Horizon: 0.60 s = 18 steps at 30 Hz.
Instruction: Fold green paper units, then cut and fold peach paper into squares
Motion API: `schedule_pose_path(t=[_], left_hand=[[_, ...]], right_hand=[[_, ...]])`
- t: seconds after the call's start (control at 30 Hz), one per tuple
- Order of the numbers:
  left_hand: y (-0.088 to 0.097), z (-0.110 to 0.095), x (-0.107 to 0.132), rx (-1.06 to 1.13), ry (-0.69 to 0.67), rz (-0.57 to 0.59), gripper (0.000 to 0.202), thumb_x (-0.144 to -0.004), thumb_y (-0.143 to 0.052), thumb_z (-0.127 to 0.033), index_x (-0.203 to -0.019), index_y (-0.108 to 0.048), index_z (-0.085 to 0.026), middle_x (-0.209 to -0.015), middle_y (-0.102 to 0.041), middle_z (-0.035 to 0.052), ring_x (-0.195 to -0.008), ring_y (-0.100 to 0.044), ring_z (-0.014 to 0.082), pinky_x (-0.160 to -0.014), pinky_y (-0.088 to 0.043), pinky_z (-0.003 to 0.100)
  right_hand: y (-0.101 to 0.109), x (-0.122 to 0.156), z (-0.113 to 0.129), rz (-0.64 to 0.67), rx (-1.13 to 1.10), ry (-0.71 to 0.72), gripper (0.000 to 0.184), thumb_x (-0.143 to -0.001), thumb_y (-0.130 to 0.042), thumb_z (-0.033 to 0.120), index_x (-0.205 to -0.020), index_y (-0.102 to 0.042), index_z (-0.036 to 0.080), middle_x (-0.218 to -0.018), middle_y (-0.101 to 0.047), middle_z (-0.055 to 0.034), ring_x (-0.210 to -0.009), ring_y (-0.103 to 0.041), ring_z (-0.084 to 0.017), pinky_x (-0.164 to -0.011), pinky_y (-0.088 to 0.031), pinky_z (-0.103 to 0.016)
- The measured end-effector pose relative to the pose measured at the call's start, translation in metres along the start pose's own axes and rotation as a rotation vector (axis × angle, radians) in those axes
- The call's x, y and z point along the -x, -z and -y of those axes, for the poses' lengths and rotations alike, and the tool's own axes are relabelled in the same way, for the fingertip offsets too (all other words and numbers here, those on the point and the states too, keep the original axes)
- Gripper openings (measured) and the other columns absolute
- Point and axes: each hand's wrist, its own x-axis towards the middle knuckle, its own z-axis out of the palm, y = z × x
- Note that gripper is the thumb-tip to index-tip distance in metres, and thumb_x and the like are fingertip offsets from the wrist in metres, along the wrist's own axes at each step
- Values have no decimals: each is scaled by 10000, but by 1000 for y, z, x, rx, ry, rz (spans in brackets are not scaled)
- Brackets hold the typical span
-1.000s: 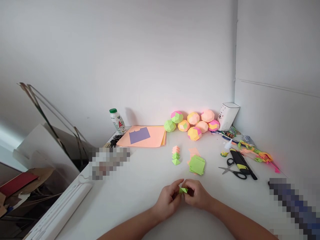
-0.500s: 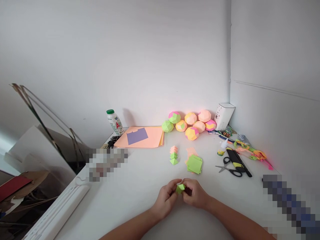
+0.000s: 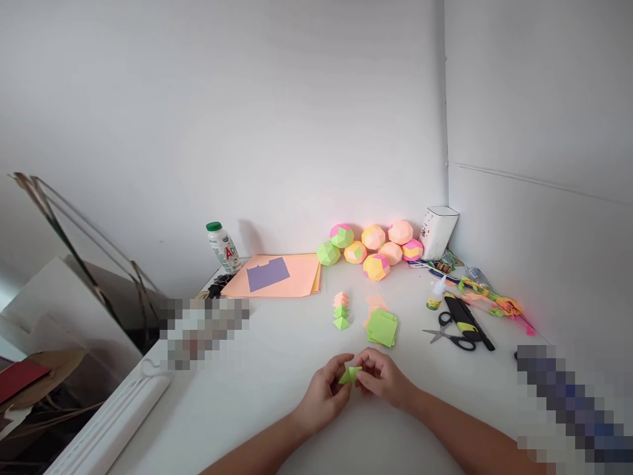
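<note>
A small folded piece of green paper (image 3: 350, 375) is pinched between my left hand (image 3: 324, 394) and my right hand (image 3: 383, 379), low over the white table (image 3: 277, 369). Both hands have their fingers closed on it. Just beyond them lies a stack of green paper squares (image 3: 382, 327) on some orange ones, and to its left a short row of small folded orange and green pieces (image 3: 341, 309).
Several paper balls (image 3: 370, 247) in pink, orange and green sit against the back wall, beside a white box (image 3: 438, 231). Orange sheets with a purple piece (image 3: 274, 276) and a small bottle (image 3: 223, 247) lie at the back left. Scissors (image 3: 450, 335), a glue bottle (image 3: 436, 293) and paper scraps lie to the right.
My hands have turned the green piece between their fingers while staying in place. The view has shifted slightly to the right.
</note>
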Motion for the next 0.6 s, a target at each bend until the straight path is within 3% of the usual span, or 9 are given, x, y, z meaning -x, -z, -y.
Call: schedule_pose_path(t=[0.07,0.17,0.3,0.43,0.6], left_hand=[[-1,-2,0,43,17,-42,411,-787,-577,-343,-1154,-495,-176,-728,-452,-27,-633,-425,119,-606,-372,246],[0,-8,-2,81,16,-44,278,-821,-565,-425,-950,-575,-179,-780,-552,12,-668,-479,133,-650,-400,259],[3,-10,-5,217,64,0,375,-826,-539,-530,-715,-534,-173,-699,-588,10,-632,-497,126,-623,-393,249],[5,-7,-8,266,188,-69,451,-751,-588,-612,-742,-530,-165,-554,-530,-37,-505,-415,91,-510,-318,220],[8,-6,-10,288,208,-54,495,-703,-619,-640,-784,-547,-157,-566,-529,-41,-459,-385,69,-468,-280,213]], right_hand=[[-1,-2,0,-27,-37,-10,181,-792,-597,323,-839,-480,194,-666,-598,19,-531,-528,-106,-535,-427,-251],[-1,-3,-1,-54,-106,9,212,-797,-596,339,-859,-440,208,-652,-624,24,-496,-525,-104,-519,-439,-255],[-3,0,-5,-30,-27,34,186,-808,-579,310,-877,-435,214,-699,-644,11,-512,-546,-107,-519,-452,-256],[-6,4,-9,27,179,124,120,-776,-580,220,-830,-474,205,-716,-649,-3,-539,-573,-111,-512,-439,-237],[-5,4,-10,46,275,189,114,-767,-554,150,-870,-538,197,-630,-592,30,-529,-548,-108,-499,-415,-222]])
